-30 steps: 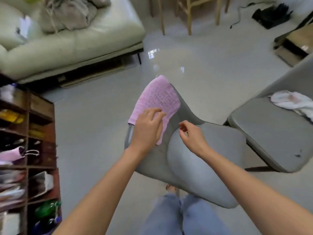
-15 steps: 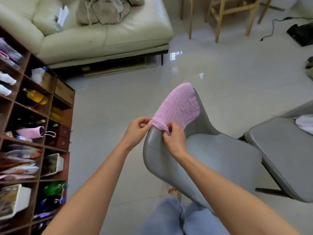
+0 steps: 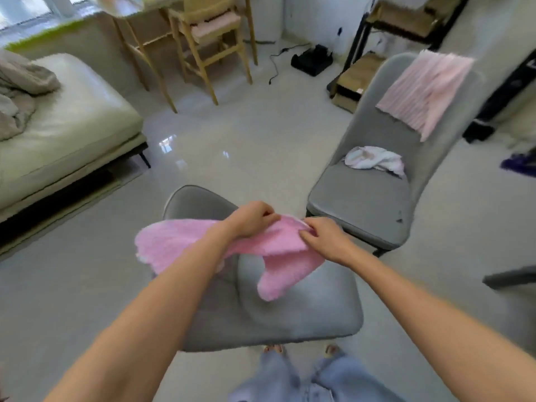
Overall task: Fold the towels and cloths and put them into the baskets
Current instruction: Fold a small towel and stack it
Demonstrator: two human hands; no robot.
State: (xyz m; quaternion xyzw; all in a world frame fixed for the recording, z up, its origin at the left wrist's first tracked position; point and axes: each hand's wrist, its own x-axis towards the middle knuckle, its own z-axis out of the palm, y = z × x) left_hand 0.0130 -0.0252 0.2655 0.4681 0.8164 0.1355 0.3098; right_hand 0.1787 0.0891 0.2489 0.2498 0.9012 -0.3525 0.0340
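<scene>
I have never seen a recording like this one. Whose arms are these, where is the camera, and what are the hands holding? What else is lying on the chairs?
There is no machine here. The arms belong to a person who wears a wide-angle camera on the head, so the single picture looks forward and down at their own hands and legs. The left hand and the right hand both pinch the upper edge of a fluffy pink towel, which hangs in the air over the near grey chair. On the far grey chair a crumpled white cloth lies on the seat, and a pink striped cloth is draped over the backrest. No basket shows in this picture.
</scene>
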